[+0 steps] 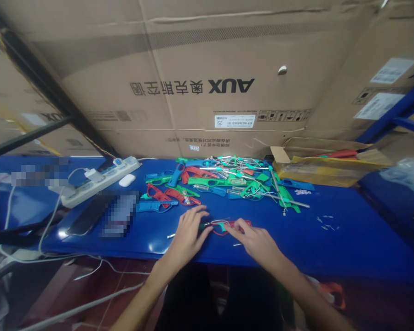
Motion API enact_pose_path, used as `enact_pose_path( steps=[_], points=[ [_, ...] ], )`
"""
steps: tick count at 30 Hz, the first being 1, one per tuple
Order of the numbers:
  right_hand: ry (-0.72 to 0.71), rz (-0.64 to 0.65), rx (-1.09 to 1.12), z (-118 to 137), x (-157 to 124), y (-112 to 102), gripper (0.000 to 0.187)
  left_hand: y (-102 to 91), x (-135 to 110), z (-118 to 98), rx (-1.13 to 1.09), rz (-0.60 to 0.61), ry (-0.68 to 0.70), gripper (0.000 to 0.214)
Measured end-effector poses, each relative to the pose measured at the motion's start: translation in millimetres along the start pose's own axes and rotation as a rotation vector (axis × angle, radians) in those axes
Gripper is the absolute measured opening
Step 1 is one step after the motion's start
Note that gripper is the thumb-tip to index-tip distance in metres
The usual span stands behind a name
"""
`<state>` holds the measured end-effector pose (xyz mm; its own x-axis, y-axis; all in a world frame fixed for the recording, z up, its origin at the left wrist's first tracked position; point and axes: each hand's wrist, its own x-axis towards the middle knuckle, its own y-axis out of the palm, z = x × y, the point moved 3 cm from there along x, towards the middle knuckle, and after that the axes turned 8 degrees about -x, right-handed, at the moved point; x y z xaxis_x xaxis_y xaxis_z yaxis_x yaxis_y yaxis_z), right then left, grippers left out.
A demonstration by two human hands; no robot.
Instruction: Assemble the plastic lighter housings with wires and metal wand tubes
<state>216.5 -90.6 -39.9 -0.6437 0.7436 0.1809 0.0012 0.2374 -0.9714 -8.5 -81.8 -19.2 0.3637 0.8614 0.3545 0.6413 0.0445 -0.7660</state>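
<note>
Low over the front of the blue table, my left hand (188, 232) is closed around the nozzle end of a red utility lighter (221, 232). A silver tip sticks out to the left of that hand. My right hand (257, 239) pinches at the lighter's handle end, its fingertips at a green trigger piece (222, 226). Thin white wires loop above the red shell between both hands. Part of the lighter is hidden under my fingers. A short metal pin (237, 244) lies by my right hand.
Behind my hands is a pile of red, blue and green lighter shells (210, 188) with metal tubes. A power strip (100, 181) and a dark phone (86, 214) lie left. An open carton (327, 170) stands back right, near small scattered bits (326, 223). A big cardboard box (193, 55) walls off the back.
</note>
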Motion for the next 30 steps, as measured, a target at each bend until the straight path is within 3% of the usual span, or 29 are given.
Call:
enact_pose_path(
  steps=[7,13,20,30],
  points=[
    [0.032,0.021,-0.012,1,0,3,0.070,-13.5,-5,14,-0.013,0.082,-0.024,0.012],
    [0.031,0.001,-0.004,0,0,4,0.069,-13.0,-3,9,-0.017,0.094,0.001,0.025],
    [0.036,-0.002,-0.017,0,0,4,0.071,-9.3,3,7,-0.033,0.131,0.021,0.016],
    [0.065,0.055,0.006,-1,0,2,0.068,-7.0,9,8,-0.028,0.179,0.096,0.022]
  ],
)
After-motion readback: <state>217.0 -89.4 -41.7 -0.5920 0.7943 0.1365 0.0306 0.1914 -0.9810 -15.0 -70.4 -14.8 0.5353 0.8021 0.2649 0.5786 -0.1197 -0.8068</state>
